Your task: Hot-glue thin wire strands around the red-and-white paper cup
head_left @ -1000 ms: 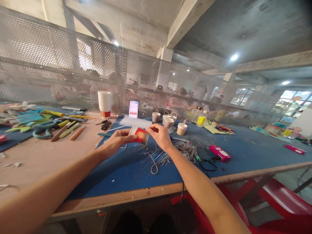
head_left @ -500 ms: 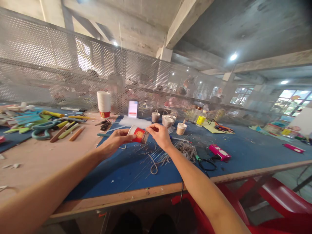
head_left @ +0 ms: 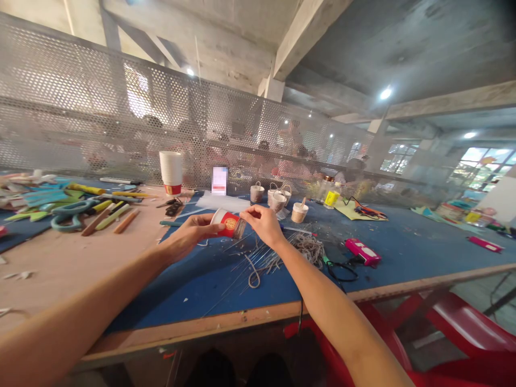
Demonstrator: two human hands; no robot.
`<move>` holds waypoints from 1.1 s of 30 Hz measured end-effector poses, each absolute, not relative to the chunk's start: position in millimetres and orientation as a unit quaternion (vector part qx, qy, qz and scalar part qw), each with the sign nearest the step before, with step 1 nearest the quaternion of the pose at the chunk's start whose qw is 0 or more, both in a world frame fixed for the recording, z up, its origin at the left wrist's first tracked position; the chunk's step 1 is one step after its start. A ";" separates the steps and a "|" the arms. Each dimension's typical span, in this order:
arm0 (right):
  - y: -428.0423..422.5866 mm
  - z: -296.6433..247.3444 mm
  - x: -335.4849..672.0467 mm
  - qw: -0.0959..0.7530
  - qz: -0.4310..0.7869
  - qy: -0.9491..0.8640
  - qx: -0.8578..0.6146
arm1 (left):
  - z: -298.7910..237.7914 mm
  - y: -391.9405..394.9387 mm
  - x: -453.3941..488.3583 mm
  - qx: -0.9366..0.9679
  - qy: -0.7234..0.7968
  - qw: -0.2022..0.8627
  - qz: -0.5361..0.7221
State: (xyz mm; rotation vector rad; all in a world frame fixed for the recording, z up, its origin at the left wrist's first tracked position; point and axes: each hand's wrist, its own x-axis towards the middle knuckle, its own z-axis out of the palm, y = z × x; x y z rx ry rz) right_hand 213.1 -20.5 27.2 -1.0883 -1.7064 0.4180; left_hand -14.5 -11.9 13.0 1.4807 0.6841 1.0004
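Observation:
A red and white paper cup (head_left: 230,224) lies tipped on its side in the air, its white rim to the left, gripped by the fingers and thumb of my left hand (head_left: 200,230). Around the cup's base end runs a grey-brown band (head_left: 240,229) that looks like wound cord. My right hand (head_left: 262,221) is closed in a pinch at that base end; whatever sits between its fingertips is too small to make out. Below the hands, a heap of grey cord (head_left: 309,246) and thin clear sticks (head_left: 264,260) lie on the blue mat (head_left: 169,301).
Stacked paper cups (head_left: 171,171) stand at back left, near a lit phone (head_left: 220,181). Several small cord-covered buckets (head_left: 278,202) and a wrapped cup (head_left: 299,212) stand behind my right hand. Scissors (head_left: 72,216) and tools lie left; a pink device (head_left: 363,252) with a black cable lies right.
Both hands keep almost the same place and hold. My right fingertips have shifted very slightly at the cup's base end.

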 end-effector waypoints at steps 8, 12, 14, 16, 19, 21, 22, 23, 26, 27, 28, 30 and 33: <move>-15.5 23.2 216.2 0.506 0.212 -0.706 -0.447 | 11.4 -11.0 -13.7 0.631 0.287 0.583 0.423; -12.2 22.4 218.2 0.499 0.242 -0.699 -0.452 | 9.4 -9.7 -14.6 0.634 0.292 0.582 0.417; -11.0 22.5 218.9 0.500 0.249 -0.693 -0.455 | 9.0 -9.3 -14.5 0.638 0.297 0.577 0.415; -9.5 22.0 219.6 0.501 0.255 -0.689 -0.456 | 9.3 -9.5 -14.2 0.636 0.304 0.572 0.420; -5.9 19.4 220.7 0.503 0.265 -0.688 -0.451 | 11.0 -10.8 -14.1 0.637 0.301 0.575 0.417; -2.9 16.9 221.6 0.506 0.270 -0.685 -0.449 | 12.2 -12.0 -14.2 0.638 0.294 0.581 0.410; -1.3 15.6 222.0 0.506 0.273 -0.684 -0.449 | 12.6 -12.7 -14.1 0.638 0.291 0.584 0.409; 0.1 14.4 222.4 0.507 0.275 -0.682 -0.451 | 13.0 -13.3 -13.9 0.637 0.288 0.586 0.409; 3.7 11.5 223.7 0.505 0.277 -0.677 -0.458 | 14.0 -15.5 -12.7 0.634 0.287 0.585 0.416; 4.5 10.9 224.1 0.503 0.275 -0.677 -0.461 | 14.5 -16.1 -12.2 0.633 0.287 0.584 0.419; 5.2 10.6 224.5 0.502 0.272 -0.678 -0.463 | 15.2 -16.7 -11.7 0.632 0.286 0.584 0.421; 5.8 10.6 225.2 0.500 0.269 -0.683 -0.459 | 16.6 -16.9 -11.4 0.632 0.283 0.585 0.422; 4.2 12.5 225.1 0.510 0.301 -0.680 -0.432 | 17.3 -14.3 -12.8 0.630 0.271 0.589 0.429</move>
